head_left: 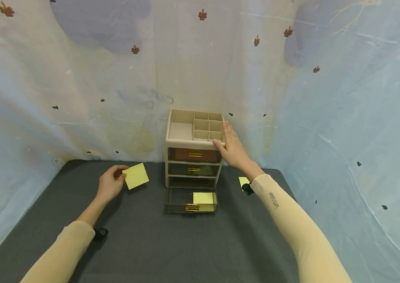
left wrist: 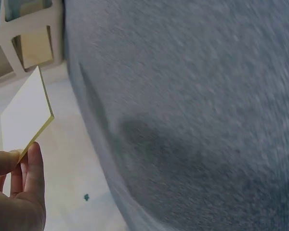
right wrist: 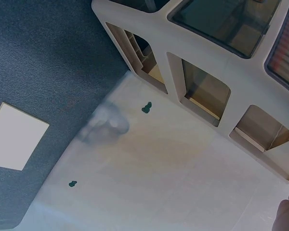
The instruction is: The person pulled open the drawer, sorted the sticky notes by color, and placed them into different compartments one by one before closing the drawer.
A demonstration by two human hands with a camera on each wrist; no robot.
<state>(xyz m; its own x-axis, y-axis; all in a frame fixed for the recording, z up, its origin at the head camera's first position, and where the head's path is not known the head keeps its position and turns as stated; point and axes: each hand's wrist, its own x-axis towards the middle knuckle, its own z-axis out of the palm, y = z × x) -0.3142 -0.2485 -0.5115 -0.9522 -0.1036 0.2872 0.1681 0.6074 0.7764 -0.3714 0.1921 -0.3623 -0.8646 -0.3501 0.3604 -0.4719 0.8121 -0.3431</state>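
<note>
My left hand [head_left: 110, 184] pinches a yellow sticky note pad [head_left: 136, 176] by one edge, left of the cream drawer organizer [head_left: 182, 141]. In the left wrist view the pad [left wrist: 29, 110] shows its thickness between thumb and fingers. My right hand [head_left: 234, 149] rests against the organizer's upper right side, fingers straight, thumb at the top front rim. The clear bottom drawer [head_left: 178, 200] is pulled out, and another yellow sticky note pad [head_left: 203, 197] lies in its right part. Only a sliver of the right hand [right wrist: 285, 211] appears in the right wrist view.
Another sticky note pad [head_left: 244, 181] lies on the dark table [head_left: 143, 243] right of the organizer, partly hidden by a black wrist device [head_left: 247, 189]. Two upper drawers are closed. Divided compartments [head_left: 201, 125] top the organizer. A patterned curtain [head_left: 200, 70] hangs behind.
</note>
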